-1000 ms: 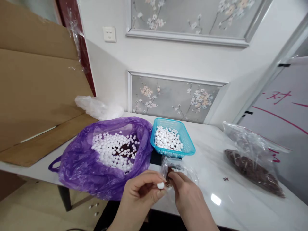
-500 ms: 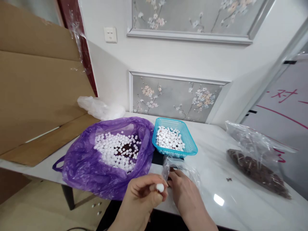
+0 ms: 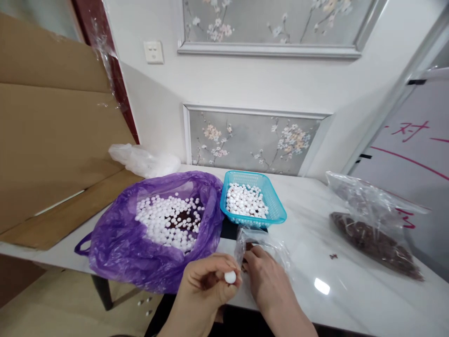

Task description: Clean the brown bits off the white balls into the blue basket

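A small white ball (image 3: 230, 277) is pinched between the thumb and fingers of my left hand (image 3: 206, 292), low in the middle of the view. Just right of it, my right hand (image 3: 268, 281) reaches into a clear plastic bag (image 3: 271, 243) lying near the table's front edge. Its fingers are curled together over small brown pieces (image 3: 248, 247); the fingertips are partly hidden, so what they grip cannot be made out. Behind the hands stands a blue plastic basket (image 3: 277, 206) of white balls, some with brown spots. An open purple bag (image 3: 122, 248) on the left holds many loose white balls.
A clear bag of brown pieces (image 3: 375, 238) lies on the right of the white table (image 3: 301, 196). A few brown bits (image 3: 333, 256) lie nearby. Cardboard (image 3: 52, 140) and crumpled white plastic (image 3: 143, 159) are at left. Several balls (image 3: 148, 299) are on the floor.
The view has shifted slightly. The white ball in my left hand has turned and shows a rounder face. My right hand stays in the clear bag, its fingers a little changed.
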Motion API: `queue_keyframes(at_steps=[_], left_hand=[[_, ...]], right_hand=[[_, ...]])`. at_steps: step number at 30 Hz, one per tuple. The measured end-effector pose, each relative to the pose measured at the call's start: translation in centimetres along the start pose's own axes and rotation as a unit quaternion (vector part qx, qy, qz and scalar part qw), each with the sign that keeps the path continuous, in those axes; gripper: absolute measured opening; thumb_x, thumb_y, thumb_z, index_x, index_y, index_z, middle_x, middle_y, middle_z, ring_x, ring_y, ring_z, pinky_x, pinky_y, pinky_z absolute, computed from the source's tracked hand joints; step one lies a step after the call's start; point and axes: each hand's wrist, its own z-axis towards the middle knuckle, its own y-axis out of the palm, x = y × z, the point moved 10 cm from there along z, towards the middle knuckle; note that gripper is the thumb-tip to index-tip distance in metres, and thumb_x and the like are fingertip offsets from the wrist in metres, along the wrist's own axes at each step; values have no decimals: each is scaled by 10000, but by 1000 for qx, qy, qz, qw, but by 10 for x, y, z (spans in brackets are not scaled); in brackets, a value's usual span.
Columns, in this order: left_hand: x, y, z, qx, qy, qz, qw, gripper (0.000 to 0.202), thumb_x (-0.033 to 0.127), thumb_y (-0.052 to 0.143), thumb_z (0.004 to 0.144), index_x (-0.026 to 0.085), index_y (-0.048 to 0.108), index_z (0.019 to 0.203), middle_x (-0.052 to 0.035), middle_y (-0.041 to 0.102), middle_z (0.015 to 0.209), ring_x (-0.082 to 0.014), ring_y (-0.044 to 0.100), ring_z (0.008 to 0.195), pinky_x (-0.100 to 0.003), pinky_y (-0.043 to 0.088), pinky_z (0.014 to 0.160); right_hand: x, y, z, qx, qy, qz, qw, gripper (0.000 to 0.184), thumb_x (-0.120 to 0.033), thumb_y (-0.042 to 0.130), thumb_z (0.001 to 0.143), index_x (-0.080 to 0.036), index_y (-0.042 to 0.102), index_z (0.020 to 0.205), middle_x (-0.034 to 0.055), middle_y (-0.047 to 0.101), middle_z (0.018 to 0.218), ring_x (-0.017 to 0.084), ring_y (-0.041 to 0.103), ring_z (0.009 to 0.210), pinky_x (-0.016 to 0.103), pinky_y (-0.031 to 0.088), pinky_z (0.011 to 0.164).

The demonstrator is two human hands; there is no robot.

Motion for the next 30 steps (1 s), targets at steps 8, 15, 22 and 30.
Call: queue_keyframes(at_steps=[8, 15, 22, 30], left_hand=[[7, -10, 10, 17, 27, 115, 993, 70, 195, 809, 684, 237, 782, 734, -17, 734, 756, -133, 637, 668, -225, 522, 649], [36, 23, 108, 22, 153, 425, 892, 208, 177, 657, 779, 155, 765, 955, -90, 776, 969, -235, 696, 878, -336, 542, 830], [55, 21, 138, -17, 165, 516, 840, 401, 157, 574, 809, 132, 672, 1197, -107, 690, 1238, -246, 649, 1102, -344, 491, 971], [103, -23, 97, -13, 129, 642, 756, 287, 281, 529, 879, 142, 747, 1003, -92, 786, 969, -272, 720, 890, -352, 545, 807]], right_hand=[[-1, 1, 3, -1, 1, 5, 1000, 223, -88, 526, 866, -212, 710, 888, 62, 719, 948, 234, 687, 915, 277, 447, 639], [-1, -10, 1, 38, -1, 12, 999, 255, -25, 497, 845, -178, 689, 916, 82, 722, 926, 270, 682, 906, 314, 442, 649], [5, -19, -6, 72, -1, 26, 997, 233, -68, 474, 896, -221, 642, 842, 33, 704, 887, 225, 679, 806, 287, 411, 600], [2, -8, -7, 80, -14, 39, 996, 249, -24, 405, 897, -203, 578, 912, 47, 691, 888, 193, 668, 685, 279, 375, 552]])
